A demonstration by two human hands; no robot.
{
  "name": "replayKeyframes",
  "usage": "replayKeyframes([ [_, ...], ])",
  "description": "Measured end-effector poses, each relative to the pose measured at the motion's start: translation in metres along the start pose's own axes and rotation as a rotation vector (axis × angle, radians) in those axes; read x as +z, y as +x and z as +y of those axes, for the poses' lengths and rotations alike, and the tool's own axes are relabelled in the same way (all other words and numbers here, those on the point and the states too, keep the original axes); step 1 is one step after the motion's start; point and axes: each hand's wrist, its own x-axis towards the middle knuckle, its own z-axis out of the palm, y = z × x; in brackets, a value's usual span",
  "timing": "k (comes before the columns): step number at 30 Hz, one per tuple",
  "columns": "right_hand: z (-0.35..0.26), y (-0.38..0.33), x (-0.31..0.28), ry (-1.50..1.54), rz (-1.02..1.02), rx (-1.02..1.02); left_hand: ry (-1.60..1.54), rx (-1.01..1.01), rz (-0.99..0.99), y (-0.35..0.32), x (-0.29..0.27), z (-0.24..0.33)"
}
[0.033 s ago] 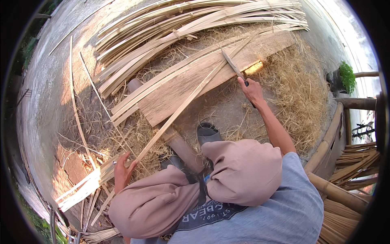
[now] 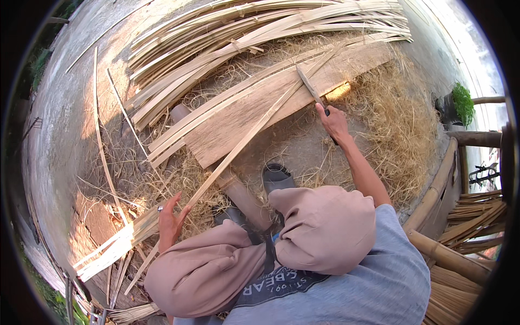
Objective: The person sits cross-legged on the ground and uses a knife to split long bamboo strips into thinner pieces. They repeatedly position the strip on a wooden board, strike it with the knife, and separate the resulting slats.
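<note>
My right hand [image 2: 333, 123] is wrapped around the dark handle of a long knife [image 2: 307, 83]. Its blade points away and leftward, lying across a long pale bamboo strip [image 2: 246, 143]. This strip slants over a wide wooden board [image 2: 216, 130] and comes down to my left hand [image 2: 171, 223]. The left fingers are stretched out and the thumb stands apart, touching the strip or close beside it. A ring shows on one left finger. Behind this hand part of the strip is hidden; what looks like its lower end [image 2: 142, 271] shows near my left knee.
Split bamboo strips [image 2: 233, 51] are heaped at the far side. Curly shavings [image 2: 401, 124] spread to the right, around my sandal [image 2: 279, 177]. A sunlit bundle of strips [image 2: 116, 241] lies at the left. A bamboo pole rail [image 2: 449, 257] stands at the right.
My left hand has shifted slightly right and up, its fingers spreading. The strip's lower end has moved a little with it. The right hand and knife have barely moved.
</note>
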Motion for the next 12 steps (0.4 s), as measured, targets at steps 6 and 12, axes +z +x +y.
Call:
replayKeyframes([
  [6, -0.065, -0.066, 0.024, 0.279, -0.261, 0.091, 0.032, 0.037, -0.007, 0.062, 0.077, 0.083],
  [12, -0.072, -0.150, 0.030, 0.021, -0.409, -0.422, -0.095, 0.049, -0.069, 0.061, 0.067, 0.072],
])
